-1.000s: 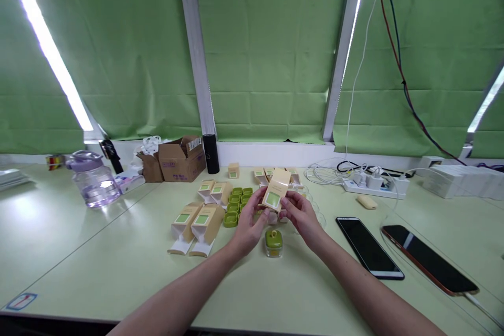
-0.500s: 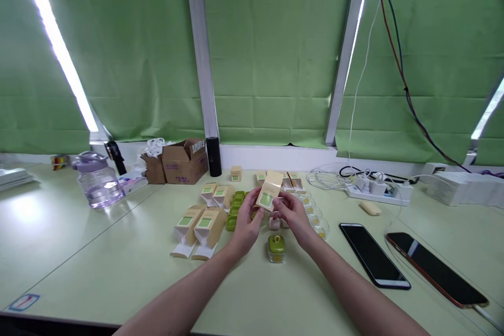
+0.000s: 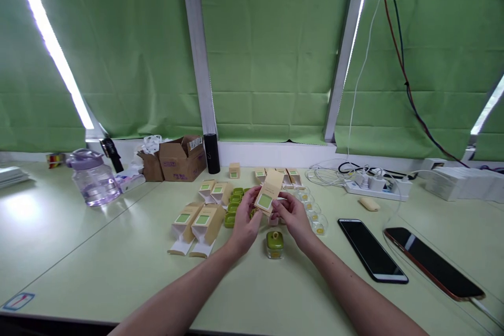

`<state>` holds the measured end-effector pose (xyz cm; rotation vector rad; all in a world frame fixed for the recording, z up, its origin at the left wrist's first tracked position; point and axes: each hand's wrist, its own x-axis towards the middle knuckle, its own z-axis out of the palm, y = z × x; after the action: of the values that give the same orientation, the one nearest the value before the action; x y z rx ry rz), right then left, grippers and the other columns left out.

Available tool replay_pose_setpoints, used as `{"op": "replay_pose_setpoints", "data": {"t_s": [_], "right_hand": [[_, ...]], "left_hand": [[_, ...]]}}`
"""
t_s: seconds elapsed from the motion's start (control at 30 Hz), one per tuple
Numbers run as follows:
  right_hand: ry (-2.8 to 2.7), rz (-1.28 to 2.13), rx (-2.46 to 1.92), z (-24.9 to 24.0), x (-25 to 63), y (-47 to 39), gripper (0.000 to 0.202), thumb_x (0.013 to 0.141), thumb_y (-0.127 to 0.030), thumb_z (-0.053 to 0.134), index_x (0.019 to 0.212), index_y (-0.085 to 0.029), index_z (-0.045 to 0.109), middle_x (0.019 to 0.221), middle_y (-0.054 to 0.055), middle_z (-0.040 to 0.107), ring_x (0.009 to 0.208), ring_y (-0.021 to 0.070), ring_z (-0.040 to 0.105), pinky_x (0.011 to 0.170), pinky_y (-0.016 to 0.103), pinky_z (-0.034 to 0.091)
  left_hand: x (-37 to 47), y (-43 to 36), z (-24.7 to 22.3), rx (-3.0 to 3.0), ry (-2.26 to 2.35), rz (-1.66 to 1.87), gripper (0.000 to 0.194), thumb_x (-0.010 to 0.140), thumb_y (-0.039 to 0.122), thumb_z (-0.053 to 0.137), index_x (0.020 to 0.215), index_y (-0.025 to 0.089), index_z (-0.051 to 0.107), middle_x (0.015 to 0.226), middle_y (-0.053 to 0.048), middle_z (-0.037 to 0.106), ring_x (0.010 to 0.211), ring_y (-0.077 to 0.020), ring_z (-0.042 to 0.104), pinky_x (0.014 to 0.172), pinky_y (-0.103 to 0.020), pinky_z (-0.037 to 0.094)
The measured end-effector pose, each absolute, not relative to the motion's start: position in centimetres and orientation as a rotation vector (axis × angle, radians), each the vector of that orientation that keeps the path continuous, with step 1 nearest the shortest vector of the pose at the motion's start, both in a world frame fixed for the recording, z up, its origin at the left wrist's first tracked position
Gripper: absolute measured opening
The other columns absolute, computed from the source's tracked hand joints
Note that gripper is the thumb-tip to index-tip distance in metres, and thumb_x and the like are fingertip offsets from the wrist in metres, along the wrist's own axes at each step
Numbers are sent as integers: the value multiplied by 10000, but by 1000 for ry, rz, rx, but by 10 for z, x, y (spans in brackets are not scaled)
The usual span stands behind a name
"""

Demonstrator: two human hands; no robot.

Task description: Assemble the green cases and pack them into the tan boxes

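Shifted leftward slightly since the first frame, relative to jar (image 3: 274, 244): carton (image 3: 269, 192). Tabletop (image 3: 98, 268): bears the rest. Box (image 3: 177, 168), far edge: open at top. Jug (image 3: 92, 178), left, toward far edge: some liquid (image 3: 98, 197). Left hand (image 3: 244, 224) and right hand (image 3: 296, 219): pinching the carton's opposite sides above tabletop centre, apparently to steady it; its inside not discernible. Jar, toward near edge, perhaps for easy reach: green lid (image 3: 274, 239), something yellow (image 3: 274, 254) inside.

The held carton (image 3: 269, 190) is tan with a white-edged green square; at its six o'clock, the jar (image 3: 274, 247) has an olive-green lid (image 3: 274, 240) over clear sides. The bottle (image 3: 94, 182) at nine o'clock is lilac-tinted, the blinds (image 3: 271, 52) at twelve plain green, the counter (image 3: 82, 252) pale green.
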<state>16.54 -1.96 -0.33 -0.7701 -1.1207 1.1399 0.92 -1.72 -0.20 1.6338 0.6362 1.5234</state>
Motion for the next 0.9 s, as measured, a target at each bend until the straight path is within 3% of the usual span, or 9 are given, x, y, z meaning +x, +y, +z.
{"op": "replay_pose_setpoints", "data": {"t_s": [0.37,0.6,0.9], "right_hand": [[-1021,1181,-783,-3,165,-21,611,670,-661,916,997,-188,709,774,45,767,638,187,716,608,312,596],[-980,1208,-758,-3,164,-20,612,651,-642,936,998,-198,698,801,41,769,654,192,725,602,308,597],[-953,1182,-711,-3,163,-19,607,654,-617,947,1008,-218,658,822,27,767,638,164,689,580,290,579]], "left_hand": [[8,-20,-6,1702,651,1501,715,746,85,573,1450,204,540,1454,-134,638,1355,-318,614,1113,-460,533],[8,-18,-7,1756,733,1530,557,915,214,660,1451,198,510,1438,-161,638,1316,-308,637,1085,-447,539],[8,-13,-11,1877,1001,1661,322,943,290,707,1246,221,622,1258,-124,700,1136,-273,682,983,-423,549]]}}
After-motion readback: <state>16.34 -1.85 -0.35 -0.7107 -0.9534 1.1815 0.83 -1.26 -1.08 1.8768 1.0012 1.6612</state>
